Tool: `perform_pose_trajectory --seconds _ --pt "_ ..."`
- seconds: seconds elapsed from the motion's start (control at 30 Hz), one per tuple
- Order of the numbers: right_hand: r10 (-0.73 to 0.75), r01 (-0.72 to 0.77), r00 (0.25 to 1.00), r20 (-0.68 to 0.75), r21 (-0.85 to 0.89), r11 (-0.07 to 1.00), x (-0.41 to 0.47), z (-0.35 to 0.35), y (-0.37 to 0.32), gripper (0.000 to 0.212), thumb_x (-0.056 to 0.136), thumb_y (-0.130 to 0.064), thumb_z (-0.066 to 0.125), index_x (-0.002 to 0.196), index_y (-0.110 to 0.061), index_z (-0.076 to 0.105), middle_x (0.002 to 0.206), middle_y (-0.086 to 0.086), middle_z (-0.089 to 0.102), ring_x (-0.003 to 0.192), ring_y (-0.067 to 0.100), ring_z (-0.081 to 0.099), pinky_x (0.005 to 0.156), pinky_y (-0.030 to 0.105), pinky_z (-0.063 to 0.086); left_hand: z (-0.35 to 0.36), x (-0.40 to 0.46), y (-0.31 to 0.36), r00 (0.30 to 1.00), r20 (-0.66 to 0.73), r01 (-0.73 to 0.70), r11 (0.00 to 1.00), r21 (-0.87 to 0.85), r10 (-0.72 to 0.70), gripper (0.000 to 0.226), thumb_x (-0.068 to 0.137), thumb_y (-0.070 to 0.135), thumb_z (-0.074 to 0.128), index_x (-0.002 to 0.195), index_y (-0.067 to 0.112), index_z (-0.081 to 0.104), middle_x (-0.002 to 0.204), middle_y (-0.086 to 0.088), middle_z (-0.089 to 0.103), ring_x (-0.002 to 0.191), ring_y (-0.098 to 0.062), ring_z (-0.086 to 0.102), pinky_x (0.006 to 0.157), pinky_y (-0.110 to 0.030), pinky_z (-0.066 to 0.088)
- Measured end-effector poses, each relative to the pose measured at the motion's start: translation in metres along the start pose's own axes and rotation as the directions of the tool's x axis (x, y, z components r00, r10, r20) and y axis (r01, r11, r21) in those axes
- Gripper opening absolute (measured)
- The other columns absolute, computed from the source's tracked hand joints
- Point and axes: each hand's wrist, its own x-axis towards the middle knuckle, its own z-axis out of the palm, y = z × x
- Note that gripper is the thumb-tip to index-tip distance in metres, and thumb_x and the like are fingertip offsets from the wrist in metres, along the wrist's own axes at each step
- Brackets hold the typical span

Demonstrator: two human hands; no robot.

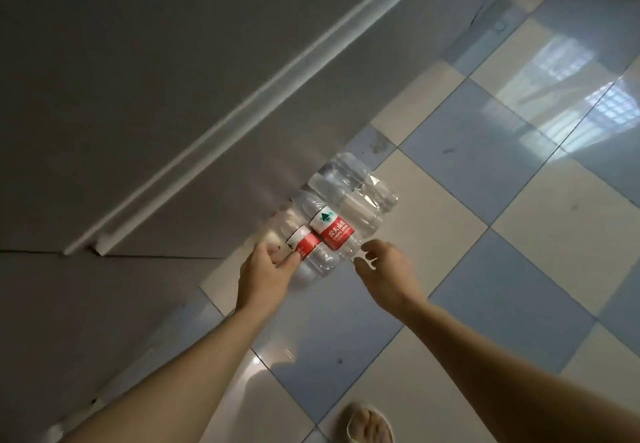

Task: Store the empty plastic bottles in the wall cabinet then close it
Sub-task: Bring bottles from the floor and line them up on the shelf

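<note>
While we lean over the checkered floor, both our hands reach the clear plastic bottles with red-and-white labels [332,220].

We see the bottles lying on their sides in a close cluster on the pale-and-blue tiled floor [485,269], right against the foot of the grey cabinet front [156,78] with its long white handle rails [242,120]. Our left hand [266,276] curls round the nearer bottle, thumb pressed on its red label and fingers wrapped behind it. Our right hand [384,269] sits just beside the next bottle with fingers bent loosely and tips at its clear lower body; we cannot tell whether it has a grip. Our sandalled foot [367,425] stands on the tiles below.
</note>
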Motion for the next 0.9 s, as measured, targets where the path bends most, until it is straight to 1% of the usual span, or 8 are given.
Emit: perform_pose_trajectory --seconds 0.2,0.37,0.43,0.5,0.6,0.73,0.83,0.9 --pt "-0.086 0.086 0.989 -0.117 -0.001 0.996 0.080 0.062 0.030 0.052 0.094 -0.040 0.065 0.139 -0.017 0.054 0.140 0.008 0.053 0.127 0.028 0.049 0.105 0.042 0.043 0.060 0.072 -0.047 1.000 0.003 -0.011 1.000 -0.006 0.011 0.066 0.084 0.044 0.077 0.134 0.017 0.044 0.119 -0.012 0.065 0.106 -0.032 0.064 0.085 -0.051 0.058" --pt "-0.055 0.061 0.987 -0.154 0.031 0.998 0.108 0.095 0.038 0.059 0.090 -0.043 0.070 0.141 -0.019 0.052 0.133 0.005 0.056 0.121 0.026 0.053 0.102 0.041 0.045 0.094 0.097 -0.056 0.992 0.029 0.124 0.978 -0.167 -0.121 0.095 0.087 0.051 0.070 0.155 0.016 0.013 0.139 -0.015 0.055 0.120 -0.037 0.059 0.095 -0.052 0.055" --pt "-0.051 0.056 0.981 -0.186 0.024 0.998 0.102 0.109 0.040 0.057 0.088 -0.040 0.072 0.138 -0.019 0.054 0.130 0.005 0.054 0.120 0.026 0.052 0.099 0.038 0.044 0.097 0.099 -0.059 0.988 0.057 0.153 0.972 -0.181 -0.145 0.089 0.087 0.048 0.071 0.150 0.012 0.020 0.134 -0.014 0.058 0.117 -0.035 0.061 0.095 -0.052 0.055" --pt "-0.050 0.055 0.980 -0.193 0.022 0.998 0.090 0.119 0.042 0.055 0.087 -0.041 0.073 0.134 -0.019 0.055 0.125 0.003 0.054 0.114 0.025 0.052 0.094 0.037 0.044 0.094 0.096 -0.062 0.989 0.074 0.136 0.980 -0.143 -0.126 0.071 0.085 0.041 0.075 0.138 0.012 0.035 0.124 -0.012 0.063 0.109 -0.034 0.064 0.092 -0.052 0.056" --pt "0.006 0.000 0.994 -0.112 0.048 0.999 0.064 0.127 0.045 0.054 0.086 -0.042 0.075 0.129 -0.019 0.051 0.121 0.001 0.053 0.107 0.022 0.053 0.091 0.043 0.049 0.079 0.081 -0.070 0.982 0.165 0.112 0.990 -0.090 -0.096 0.055 0.083 0.032 0.080 0.124 0.017 0.045 0.115 -0.006 0.068 0.103 -0.029 0.067 0.090 -0.053 0.057" --pt "0.119 -0.122 0.988 0.099 0.030 0.992 0.034 0.132 0.055 0.058 0.082 -0.035 0.080 0.126 -0.021 0.045 0.117 0.002 0.057 0.099 0.019 0.059 0.087 0.044 0.056 0.061 0.052 -0.087 0.948 0.297 0.110 0.993 0.032 -0.115 0.065 0.083 0.033 0.082 0.136 0.024 0.045 0.121 0.000 0.066 0.106 -0.023 0.066 0.093 -0.050 0.056" --pt "0.180 -0.198 0.969 0.169 0.094 0.976 0.028 0.130 0.059 0.062 0.085 -0.030 0.078 0.134 -0.020 0.042 0.126 0.006 0.058 0.106 0.021 0.061 0.089 0.044 0.058 0.057 0.045 -0.091 0.963 0.249 0.086 0.993 0.075 -0.102 0.062 0.087 0.033 0.077 0.140 0.019 0.047 0.129 -0.005 0.065 0.106 -0.021 0.063 0.095 -0.041 0.054" --pt "0.191 -0.212 0.971 0.143 0.150 0.966 0.035 0.127 0.056 0.069 0.088 -0.032 0.075 0.145 -0.020 0.038 0.138 0.007 0.052 0.115 0.023 0.059 0.092 0.045 0.058 0.057 0.050 -0.087 0.979 0.183 0.069 0.993 0.096 -0.086 0.070 0.090 0.038 0.073 0.148 0.015 0.042 0.141 -0.007 0.057 0.119 -0.025 0.059 0.099 -0.039 0.051"
